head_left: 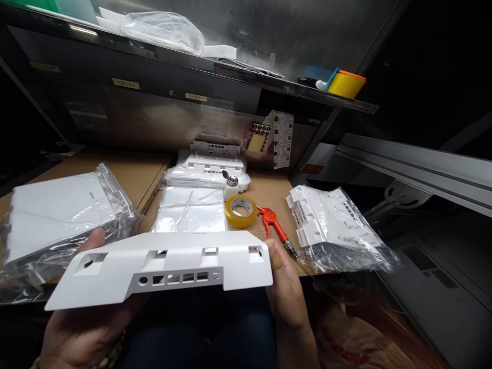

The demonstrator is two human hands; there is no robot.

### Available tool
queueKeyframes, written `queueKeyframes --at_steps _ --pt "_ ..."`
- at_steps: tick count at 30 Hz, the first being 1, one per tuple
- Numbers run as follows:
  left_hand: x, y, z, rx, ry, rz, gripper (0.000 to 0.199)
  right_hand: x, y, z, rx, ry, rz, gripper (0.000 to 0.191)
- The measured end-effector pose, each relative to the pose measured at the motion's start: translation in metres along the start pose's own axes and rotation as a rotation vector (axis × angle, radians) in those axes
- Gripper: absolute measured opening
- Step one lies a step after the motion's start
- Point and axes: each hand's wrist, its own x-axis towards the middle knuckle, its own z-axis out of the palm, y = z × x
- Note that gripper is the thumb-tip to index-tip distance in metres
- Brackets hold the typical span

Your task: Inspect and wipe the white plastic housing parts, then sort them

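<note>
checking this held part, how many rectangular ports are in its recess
4: the rectangular ports sit in one row on the white part, between the round hole and oval shape; none look hidden.

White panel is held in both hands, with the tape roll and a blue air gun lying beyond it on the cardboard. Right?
Not quite: the air gun is orange-red, not blue, as the head view shows. The left hand and right hand do hold the white panel, with the tape roll also beyond it on the cardboard.
</note>
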Motion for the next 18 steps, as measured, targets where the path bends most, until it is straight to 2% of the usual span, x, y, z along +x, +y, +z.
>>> queueKeyframes --at_steps 2,3,6,9,12,18 --pt "0.001 0.009 0.017 -0.467 -0.118 -0.223 0.076 0.001 0.002 -0.002 0.023 0.0 0.014 0.037" --pt "0.001 0.011 0.022 -0.672 -0.174 -0.288 0.08 0.002 0.004 -0.003 0.032 0.002 0.016 0.036" --pt "-0.002 0.011 0.026 -0.976 -0.279 -0.303 0.084 0.004 0.006 -0.005 0.029 0.017 0.004 0.036" --pt "-0.006 0.004 0.018 -1.045 -0.328 -0.369 0.081 0.005 0.007 -0.005 0.015 0.038 0.015 0.036" --pt "-0.006 0.001 0.015 -1.031 -0.318 -0.423 0.08 0.006 0.007 -0.005 0.022 0.042 0.031 0.036" --pt "-0.001 0.014 0.032 -0.922 -0.264 -0.409 0.073 0.011 0.011 -0.009 -0.039 0.038 0.004 0.035"
